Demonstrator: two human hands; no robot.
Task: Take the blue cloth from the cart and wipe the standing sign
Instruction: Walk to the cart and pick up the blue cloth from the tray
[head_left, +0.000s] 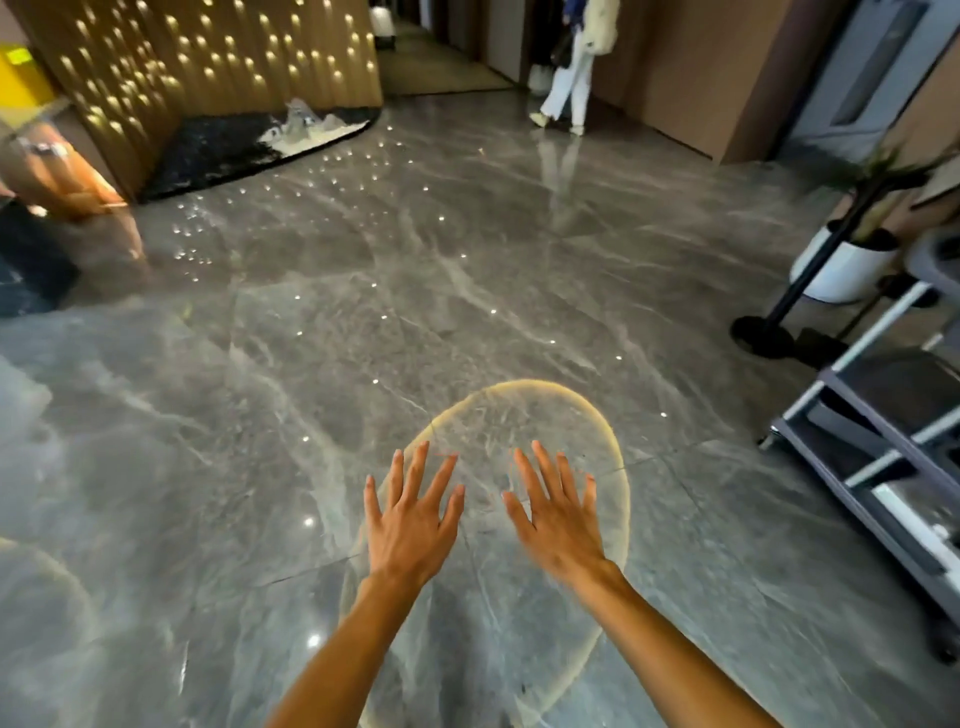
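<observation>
Both hands, left (410, 525) and right (558, 522), hovered flat over the floor (260, 415), fingers spread, each grip empty. The cart (883, 441) stood well right.

Lobby floor, a tally of what stands in view

Two bare hands, the left hand (410, 525) and the right hand (558, 525), each with five fingers spread; one grey cart (883, 467) at the right edge; one black stand (810, 270) on a round base; one potted plant (852, 260) in a white pot; one walking person (571, 67) far off.
</observation>
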